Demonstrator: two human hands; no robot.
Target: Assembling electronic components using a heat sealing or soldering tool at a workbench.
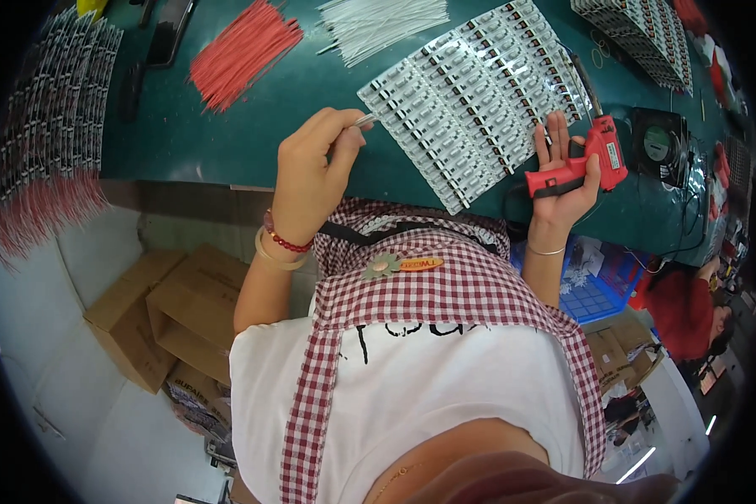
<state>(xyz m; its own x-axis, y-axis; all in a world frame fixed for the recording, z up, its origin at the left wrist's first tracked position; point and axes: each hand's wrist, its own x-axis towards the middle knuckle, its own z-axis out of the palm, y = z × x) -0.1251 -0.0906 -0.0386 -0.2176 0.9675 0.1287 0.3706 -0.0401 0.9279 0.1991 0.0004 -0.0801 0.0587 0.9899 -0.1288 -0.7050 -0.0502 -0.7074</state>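
Hands (317, 160) (561, 208) flank white panel (479, 105) near table edge (202, 177).

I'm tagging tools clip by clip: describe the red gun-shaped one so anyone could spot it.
On the green table, find the large slanted sheet of small parts. By its right-hand edge, the right hand holds the red tool, its slim rod pointing up the picture. Unlike the red wires farther left, it is one solid red-and-black body.

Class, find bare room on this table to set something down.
Bare tabletop lies between the wired bundle and the left hand, below red wires; a smaller patch borders the white panel at lower left. Crowded: around the red soldering gun and black device.
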